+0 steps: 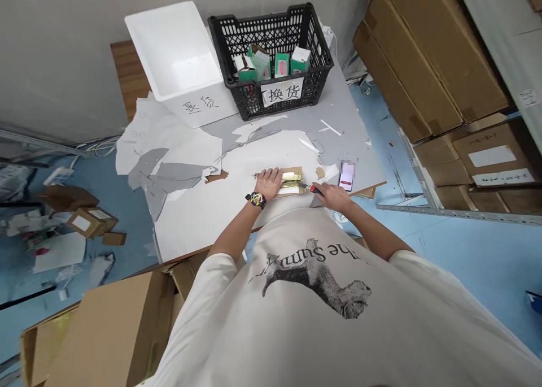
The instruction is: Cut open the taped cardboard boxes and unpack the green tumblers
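A small cardboard box (291,190) with yellowish tape and white labels lies on the white table covering (190,223), near the front edge. My left hand (270,183) rests on the box's left part and presses it down, fingers together; a watch is on that wrist. In my right hand (331,196) is a red and black utility knife (314,189), its blade lying over the right end of the box. A phone (346,177) with a lit screen lies just right of my right hand.
At the back stand a white foam box (203,101) and a black crate (275,101) holding several green-and-white boxes. Torn paper (169,144) lies at left. Large cartons (423,59) fill the right shelf; another carton (101,325) stands at lower left.
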`<state>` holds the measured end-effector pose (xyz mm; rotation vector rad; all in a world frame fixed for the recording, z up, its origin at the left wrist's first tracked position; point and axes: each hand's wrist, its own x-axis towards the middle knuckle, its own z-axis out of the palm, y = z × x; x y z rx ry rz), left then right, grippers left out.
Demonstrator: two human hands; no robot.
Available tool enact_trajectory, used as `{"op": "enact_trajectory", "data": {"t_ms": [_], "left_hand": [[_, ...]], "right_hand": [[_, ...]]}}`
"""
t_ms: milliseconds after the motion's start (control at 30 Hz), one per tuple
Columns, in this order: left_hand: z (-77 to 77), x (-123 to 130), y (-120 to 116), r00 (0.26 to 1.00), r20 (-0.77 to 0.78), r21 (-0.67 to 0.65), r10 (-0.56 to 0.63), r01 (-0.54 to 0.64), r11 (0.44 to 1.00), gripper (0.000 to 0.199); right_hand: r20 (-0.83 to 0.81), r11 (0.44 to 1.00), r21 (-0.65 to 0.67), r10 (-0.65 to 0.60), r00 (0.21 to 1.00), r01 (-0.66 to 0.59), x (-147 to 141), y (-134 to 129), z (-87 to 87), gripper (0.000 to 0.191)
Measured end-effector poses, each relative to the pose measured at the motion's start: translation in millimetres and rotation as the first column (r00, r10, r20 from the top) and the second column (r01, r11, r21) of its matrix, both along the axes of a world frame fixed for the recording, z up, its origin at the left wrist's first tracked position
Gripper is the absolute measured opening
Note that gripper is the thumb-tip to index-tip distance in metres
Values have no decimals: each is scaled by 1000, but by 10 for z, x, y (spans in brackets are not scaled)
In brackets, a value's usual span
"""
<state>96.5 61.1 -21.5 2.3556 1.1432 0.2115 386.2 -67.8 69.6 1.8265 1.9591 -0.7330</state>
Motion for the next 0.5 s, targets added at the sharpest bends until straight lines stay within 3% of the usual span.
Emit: {"op": "enact_trajectory", "data": {"t_ms": [200, 500], "left_hand": [[23, 3, -5, 1000, -7, 14, -15, 16, 1000, 62], [24, -18, 13, 999, 33, 12, -28, 27, 1000, 59]], "right_hand": [[105, 998, 55, 33, 994, -39, -60, 121, 27, 65], [136, 988, 90, 111, 984, -124, 13, 193, 7, 64]]}}
